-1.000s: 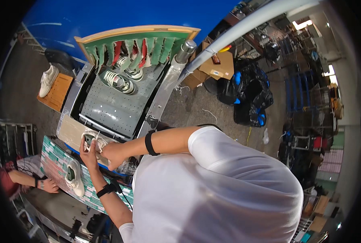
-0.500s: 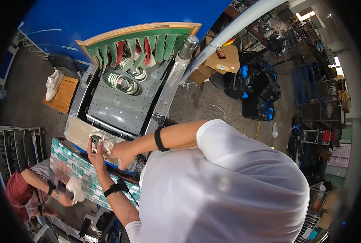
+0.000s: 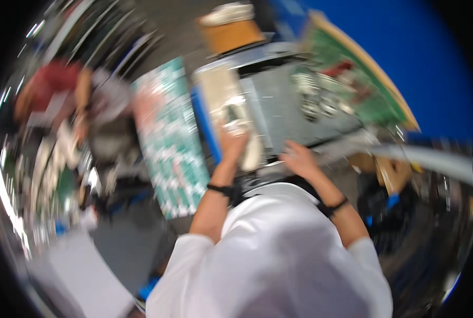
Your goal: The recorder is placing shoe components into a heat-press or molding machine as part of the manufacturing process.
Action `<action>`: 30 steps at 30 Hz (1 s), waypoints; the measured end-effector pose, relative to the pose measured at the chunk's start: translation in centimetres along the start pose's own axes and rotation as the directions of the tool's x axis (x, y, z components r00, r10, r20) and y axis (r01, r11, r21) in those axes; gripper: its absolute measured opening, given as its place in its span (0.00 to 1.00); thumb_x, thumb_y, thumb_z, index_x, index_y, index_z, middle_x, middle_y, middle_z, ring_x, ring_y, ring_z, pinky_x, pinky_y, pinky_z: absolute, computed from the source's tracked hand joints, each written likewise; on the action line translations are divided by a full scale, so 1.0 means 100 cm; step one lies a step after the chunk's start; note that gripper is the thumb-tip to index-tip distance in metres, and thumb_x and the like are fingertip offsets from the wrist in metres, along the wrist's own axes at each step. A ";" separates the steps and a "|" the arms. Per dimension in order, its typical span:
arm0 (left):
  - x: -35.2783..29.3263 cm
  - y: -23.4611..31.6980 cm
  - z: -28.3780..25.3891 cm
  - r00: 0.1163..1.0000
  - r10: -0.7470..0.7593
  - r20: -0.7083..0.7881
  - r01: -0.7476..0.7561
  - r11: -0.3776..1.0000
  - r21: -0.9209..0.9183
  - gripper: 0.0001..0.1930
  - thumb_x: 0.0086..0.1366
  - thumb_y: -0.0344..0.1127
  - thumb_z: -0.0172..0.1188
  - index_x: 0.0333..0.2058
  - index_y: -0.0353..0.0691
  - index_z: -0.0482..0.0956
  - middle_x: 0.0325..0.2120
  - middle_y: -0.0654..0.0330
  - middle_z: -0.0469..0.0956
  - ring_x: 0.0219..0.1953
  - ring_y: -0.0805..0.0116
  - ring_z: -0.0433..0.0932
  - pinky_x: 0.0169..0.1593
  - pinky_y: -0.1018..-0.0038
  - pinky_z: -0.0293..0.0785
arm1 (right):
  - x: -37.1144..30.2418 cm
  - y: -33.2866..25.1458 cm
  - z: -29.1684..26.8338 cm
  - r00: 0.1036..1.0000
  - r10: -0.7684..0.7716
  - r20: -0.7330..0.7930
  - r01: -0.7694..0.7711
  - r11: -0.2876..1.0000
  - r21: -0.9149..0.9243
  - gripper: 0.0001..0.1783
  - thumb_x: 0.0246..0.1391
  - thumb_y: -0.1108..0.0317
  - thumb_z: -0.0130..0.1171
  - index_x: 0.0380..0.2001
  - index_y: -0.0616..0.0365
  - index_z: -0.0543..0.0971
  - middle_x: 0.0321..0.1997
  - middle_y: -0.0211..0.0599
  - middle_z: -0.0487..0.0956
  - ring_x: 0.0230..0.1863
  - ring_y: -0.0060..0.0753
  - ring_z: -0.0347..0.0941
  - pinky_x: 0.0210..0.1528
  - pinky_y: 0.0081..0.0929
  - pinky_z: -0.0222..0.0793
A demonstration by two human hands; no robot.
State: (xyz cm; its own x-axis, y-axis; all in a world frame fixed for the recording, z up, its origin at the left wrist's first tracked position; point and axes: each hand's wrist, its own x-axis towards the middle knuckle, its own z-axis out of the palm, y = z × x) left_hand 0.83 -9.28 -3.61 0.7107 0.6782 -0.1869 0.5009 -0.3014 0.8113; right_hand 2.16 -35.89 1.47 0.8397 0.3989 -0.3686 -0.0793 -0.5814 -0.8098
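Motion blur smears everything. The wearer's white shirt runs off the lower edge, and a blue panel is cut off by the dark rim. Left of centre lies a green-and-white patterned tabletop, its print unreadable. The machine's grey bed carries dark shoes with pale laces, partly lost toward the green flaps. A co-worker in dark red is indistinct. The hands are apart: the right hand, fingers parted, is by the bed's near edge; the left hand overlaps a pale shoe on the beige ledge, its grip impossible to tell.
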 end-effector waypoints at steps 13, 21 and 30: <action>0.160 -0.137 -0.228 0.936 0.129 0.329 -0.244 0.908 0.339 0.53 0.42 0.40 0.84 0.69 0.38 0.70 0.55 0.47 0.83 0.57 0.52 0.83 0.61 0.61 0.79 | -0.049 0.024 -0.013 0.997 0.040 0.070 -0.031 0.990 -0.136 0.38 0.53 0.56 0.71 0.63 0.67 0.78 0.51 0.55 0.84 0.53 0.52 0.83 0.59 0.39 0.77; 0.142 -0.093 -0.118 0.886 0.463 -0.004 -0.385 0.742 0.548 0.30 0.54 0.28 0.67 0.60 0.39 0.80 0.59 0.34 0.76 0.64 0.35 0.73 0.65 0.50 0.72 | -0.054 0.028 -0.034 0.977 0.135 0.162 -0.101 0.974 -0.204 0.44 0.53 0.50 0.71 0.67 0.68 0.74 0.55 0.53 0.83 0.57 0.56 0.80 0.61 0.43 0.75; -0.012 0.146 0.218 0.464 0.574 0.674 -0.564 0.779 -0.275 0.50 0.55 0.33 0.75 0.76 0.49 0.60 0.68 0.39 0.68 0.70 0.37 0.67 0.72 0.50 0.66 | -0.063 0.068 -0.110 0.982 0.180 0.057 -0.172 0.978 -0.116 0.41 0.55 0.55 0.72 0.67 0.67 0.74 0.55 0.54 0.83 0.58 0.56 0.79 0.61 0.43 0.74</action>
State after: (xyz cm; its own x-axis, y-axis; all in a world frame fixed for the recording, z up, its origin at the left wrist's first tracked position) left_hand 18.10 -29.07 -3.58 0.9506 -0.3104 0.0056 -0.1466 -0.4329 0.8895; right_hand 2.21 -50.14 3.29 0.7796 0.3278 -0.5337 -0.1597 -0.7199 -0.6755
